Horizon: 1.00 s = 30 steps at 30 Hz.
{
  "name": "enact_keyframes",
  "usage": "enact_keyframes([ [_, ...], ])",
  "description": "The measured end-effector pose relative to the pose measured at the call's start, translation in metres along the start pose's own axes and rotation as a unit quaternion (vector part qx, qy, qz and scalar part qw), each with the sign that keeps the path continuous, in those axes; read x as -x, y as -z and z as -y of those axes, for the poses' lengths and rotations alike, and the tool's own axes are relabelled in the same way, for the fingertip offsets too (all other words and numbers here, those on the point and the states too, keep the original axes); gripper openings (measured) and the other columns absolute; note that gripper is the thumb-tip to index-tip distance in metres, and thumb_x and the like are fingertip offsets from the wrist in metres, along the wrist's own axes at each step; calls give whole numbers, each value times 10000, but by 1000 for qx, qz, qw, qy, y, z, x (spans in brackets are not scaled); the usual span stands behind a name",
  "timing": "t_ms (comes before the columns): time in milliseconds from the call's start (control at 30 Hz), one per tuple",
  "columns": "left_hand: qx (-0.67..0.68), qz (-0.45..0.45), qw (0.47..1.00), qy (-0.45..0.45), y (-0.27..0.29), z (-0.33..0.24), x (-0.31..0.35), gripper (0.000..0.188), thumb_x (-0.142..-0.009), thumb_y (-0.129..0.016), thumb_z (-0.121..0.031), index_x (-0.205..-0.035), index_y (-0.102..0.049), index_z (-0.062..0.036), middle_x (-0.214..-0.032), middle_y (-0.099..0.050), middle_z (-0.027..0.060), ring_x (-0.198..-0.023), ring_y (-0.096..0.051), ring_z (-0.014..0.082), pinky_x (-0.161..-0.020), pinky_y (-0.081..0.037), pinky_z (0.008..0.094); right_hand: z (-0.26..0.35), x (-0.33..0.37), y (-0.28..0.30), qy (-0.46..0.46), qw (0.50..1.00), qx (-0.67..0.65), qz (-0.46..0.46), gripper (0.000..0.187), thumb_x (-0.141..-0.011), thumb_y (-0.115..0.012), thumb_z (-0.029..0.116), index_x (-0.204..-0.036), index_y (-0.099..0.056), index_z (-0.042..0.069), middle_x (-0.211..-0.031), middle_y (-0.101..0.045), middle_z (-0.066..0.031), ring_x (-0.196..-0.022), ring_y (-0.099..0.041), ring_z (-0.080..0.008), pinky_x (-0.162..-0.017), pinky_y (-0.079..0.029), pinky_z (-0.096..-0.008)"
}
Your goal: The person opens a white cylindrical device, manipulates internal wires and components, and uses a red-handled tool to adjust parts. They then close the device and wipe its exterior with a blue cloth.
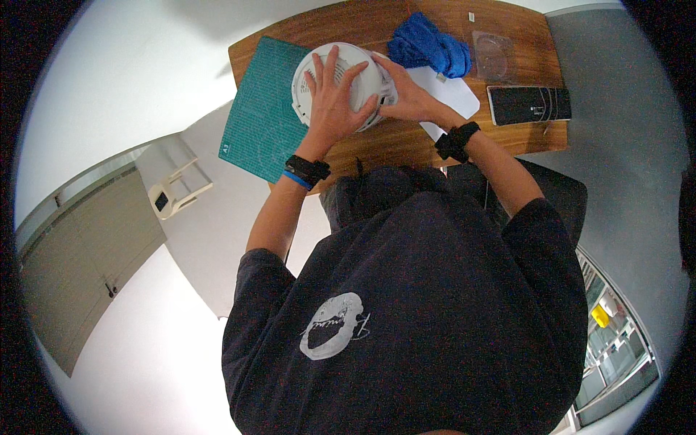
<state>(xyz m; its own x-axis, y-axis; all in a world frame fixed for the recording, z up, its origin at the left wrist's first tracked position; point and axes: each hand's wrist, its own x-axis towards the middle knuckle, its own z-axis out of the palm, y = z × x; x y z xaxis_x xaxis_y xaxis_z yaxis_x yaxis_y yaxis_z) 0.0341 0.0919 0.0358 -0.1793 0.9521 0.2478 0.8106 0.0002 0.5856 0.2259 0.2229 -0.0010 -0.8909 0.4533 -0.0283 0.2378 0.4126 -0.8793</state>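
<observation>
A white round appliance (355, 54) with vent slots in its face stands at the table's near side, partly over the green cutting mat (257, 109). My left hand (333, 105) lies across that vented face, fingers spread and thumb out to the right. At the appliance's right side, my right hand (409, 98) grips the edge, its fingers reaching to the upper rim and its thumb near a small dark opening. Both hands cover part of the appliance, and its far side is hidden.
A crumpled blue cloth (428, 47) sits right of the appliance, above a white sheet (453, 94). Farther right are a clear plastic tray (494, 54) and a black panel with a cable (529, 105). A pale stool (174, 192) stands on the floor at left.
</observation>
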Motion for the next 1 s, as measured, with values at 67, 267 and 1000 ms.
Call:
enact_keyframes([
  [67, 10, -11, 1000, -8, 0, 2, 0, 633, -842, -773, -475, -1417, -613, -267, -1701, -204, 223, -1532, -88, 615, -1121, -133, 827, 0, 0, -2, -10, 1000, 1, 2, 1167, -748, -851, 319, -1667, -151, 151, -1667, -239, -207, -1545, -245, -406, -1276, -236, -507],
  [267, 15, -12, 1000, -4, 0, 1, -1, 624, -834, -781, -455, -1408, -624, -266, -1678, -241, 220, -1533, -91, 608, -1126, -123, 826, -3, 0, -3, -3, 1000, 15, 1, 1171, -739, -871, 372, -1652, -177, 138, -1660, -246, -222, -1546, -227, -440, -1278, -229, -524],
  [1000, -14, -27, 999, 16, -2, 2, 0, 927, -849, -749, -546, -1575, -371, -111, -1694, -246, 217, -1557, -134, 545, -1199, -121, 742, 39, -31, 38, 18, 1000, -4, 21, 648, -1017, -677, 306, -1551, -416, 49, -1542, -470, -180, -1443, -452, -314, -1212, -356, -415],
])
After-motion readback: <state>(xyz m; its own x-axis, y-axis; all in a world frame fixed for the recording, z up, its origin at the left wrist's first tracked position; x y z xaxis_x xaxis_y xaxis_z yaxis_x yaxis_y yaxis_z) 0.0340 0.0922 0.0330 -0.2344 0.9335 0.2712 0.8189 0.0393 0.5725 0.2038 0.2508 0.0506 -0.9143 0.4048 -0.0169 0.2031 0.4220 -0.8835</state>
